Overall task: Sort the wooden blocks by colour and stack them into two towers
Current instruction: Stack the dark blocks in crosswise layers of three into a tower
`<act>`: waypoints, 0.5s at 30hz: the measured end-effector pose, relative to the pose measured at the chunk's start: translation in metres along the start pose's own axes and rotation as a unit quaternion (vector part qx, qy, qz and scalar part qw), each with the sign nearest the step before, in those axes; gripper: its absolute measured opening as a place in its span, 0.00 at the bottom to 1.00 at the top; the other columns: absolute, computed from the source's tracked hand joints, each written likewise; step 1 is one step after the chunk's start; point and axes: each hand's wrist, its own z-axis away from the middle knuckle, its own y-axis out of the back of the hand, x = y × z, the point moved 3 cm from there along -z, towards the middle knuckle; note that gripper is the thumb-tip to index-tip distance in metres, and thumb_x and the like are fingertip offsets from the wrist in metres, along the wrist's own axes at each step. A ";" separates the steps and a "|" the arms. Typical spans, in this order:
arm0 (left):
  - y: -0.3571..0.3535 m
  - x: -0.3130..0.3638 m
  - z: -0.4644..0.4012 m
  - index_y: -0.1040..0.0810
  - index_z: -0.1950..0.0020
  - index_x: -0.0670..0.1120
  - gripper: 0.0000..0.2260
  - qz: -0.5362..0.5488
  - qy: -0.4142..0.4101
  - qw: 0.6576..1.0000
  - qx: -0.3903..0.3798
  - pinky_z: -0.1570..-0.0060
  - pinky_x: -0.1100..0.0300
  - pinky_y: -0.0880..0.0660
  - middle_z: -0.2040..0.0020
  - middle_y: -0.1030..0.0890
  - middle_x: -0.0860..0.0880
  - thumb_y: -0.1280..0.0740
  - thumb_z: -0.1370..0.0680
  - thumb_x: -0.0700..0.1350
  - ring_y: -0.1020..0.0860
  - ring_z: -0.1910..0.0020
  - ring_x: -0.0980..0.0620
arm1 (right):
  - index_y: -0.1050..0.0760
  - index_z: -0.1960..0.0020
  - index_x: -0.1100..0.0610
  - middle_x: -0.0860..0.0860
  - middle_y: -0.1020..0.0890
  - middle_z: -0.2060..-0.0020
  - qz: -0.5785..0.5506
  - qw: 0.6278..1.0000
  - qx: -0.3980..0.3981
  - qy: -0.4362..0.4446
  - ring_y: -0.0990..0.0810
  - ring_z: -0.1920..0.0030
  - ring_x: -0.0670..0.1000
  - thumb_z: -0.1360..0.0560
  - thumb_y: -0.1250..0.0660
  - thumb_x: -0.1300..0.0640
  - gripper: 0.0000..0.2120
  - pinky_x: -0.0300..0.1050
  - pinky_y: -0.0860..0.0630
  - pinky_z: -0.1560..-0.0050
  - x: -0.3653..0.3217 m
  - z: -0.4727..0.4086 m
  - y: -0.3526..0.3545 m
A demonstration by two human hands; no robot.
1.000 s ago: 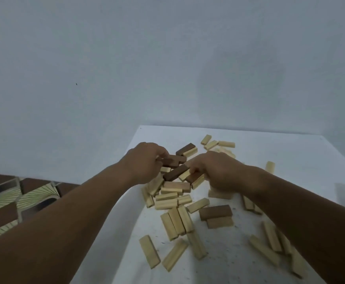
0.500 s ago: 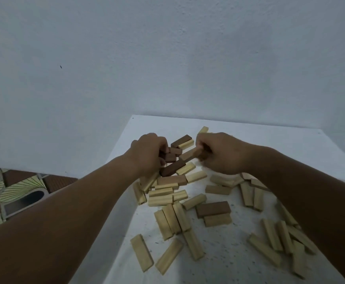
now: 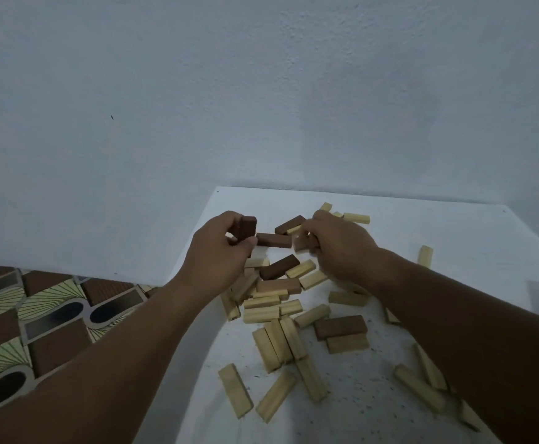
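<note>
Loose wooden blocks lie scattered on a white table [image 3: 454, 238]: several pale ones [image 3: 274, 341] and a few dark brown ones [image 3: 279, 266]. My left hand [image 3: 220, 254] is raised above the pile's left side and grips dark brown blocks [image 3: 245, 227] held on end. My right hand [image 3: 338, 245] is beside it over the pile's far part and pinches a brown block [image 3: 301, 243] at its fingertips. Between the two hands lies another brown block [image 3: 273, 240]. A larger brown block [image 3: 340, 326] rests flat nearer to me.
The table stands against a pale wall [image 3: 261, 91]; its left edge [image 3: 194, 251] runs under my left forearm. Patterned floor tiles [image 3: 37, 315] lie left of the table. More pale blocks [image 3: 418, 387] sit under my right forearm and at the far end [image 3: 356, 217].
Both hands rose from the pile. My left hand now holds dark brown blocks upright, clear of the heap. My right hand has drawn a brown block out from the pile's centre.
</note>
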 end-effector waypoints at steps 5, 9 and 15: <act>-0.004 0.024 0.042 0.19 0.47 0.54 0.08 0.123 0.054 0.991 0.006 0.54 0.65 0.23 0.50 0.18 0.59 0.32 0.22 0.42 0.18 0.52 0.59 | 0.24 0.43 0.49 0.45 0.21 0.49 -0.091 0.989 0.103 -0.049 0.22 0.52 0.49 0.27 0.31 0.55 0.13 0.49 0.23 0.51 -0.008 0.043 0.033; -0.027 0.046 0.087 0.19 0.43 0.57 0.12 0.147 0.054 0.986 -0.051 0.48 0.57 0.20 0.49 0.17 0.56 0.31 0.23 0.42 0.18 0.50 0.56 | 0.21 0.51 0.47 0.43 0.18 0.60 -0.144 0.978 0.097 -0.117 0.20 0.60 0.44 0.28 0.31 0.45 0.08 0.44 0.22 0.58 -0.020 0.107 0.050; -0.069 0.066 0.159 0.27 0.40 0.59 0.18 0.194 0.086 0.975 -0.071 0.61 0.63 0.24 0.59 0.15 0.53 0.27 0.24 0.43 0.17 0.59 0.54 | 0.25 0.47 0.42 0.42 0.19 0.67 -0.167 0.958 0.091 -0.213 0.20 0.63 0.42 0.29 0.32 0.40 0.13 0.43 0.22 0.58 -0.033 0.209 0.040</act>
